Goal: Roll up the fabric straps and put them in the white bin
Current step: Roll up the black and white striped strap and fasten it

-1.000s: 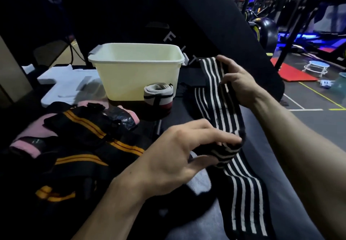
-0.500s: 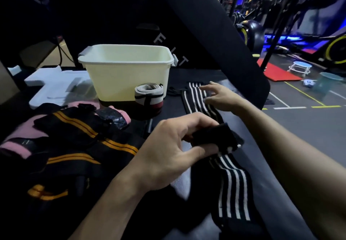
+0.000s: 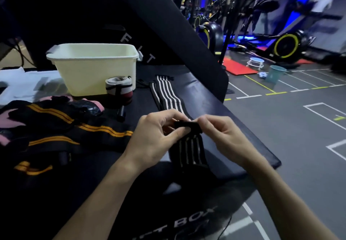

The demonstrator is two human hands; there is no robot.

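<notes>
A dim gym with blue lighting fills the upper right of the frame, where exercise bikes with yellow-rimmed wheels [image 3: 284,46] are seen on a grey floor marked with white and yellow lines. A black padded desk [image 3: 241,146] runs from the centre toward the lower right. At the centre of the frame, the black-and-white striped strap [image 3: 168,97] is laid lengthwise on the desk, its far end reaching toward the upper middle. Its near end is folded into a small black roll, which is pinched from the left by the left hand [image 3: 155,138] and from the right by the right hand [image 3: 222,136], the fingers of both being curled around it. The white bin [image 3: 93,71] is placed at the upper left, well apart from the hands. A rolled grey strap [image 3: 119,90] is stood just in front of the bin. Black straps with orange stripes [image 3: 56,127] and pink fabric [image 3: 7,121] are piled at the left edge
</notes>
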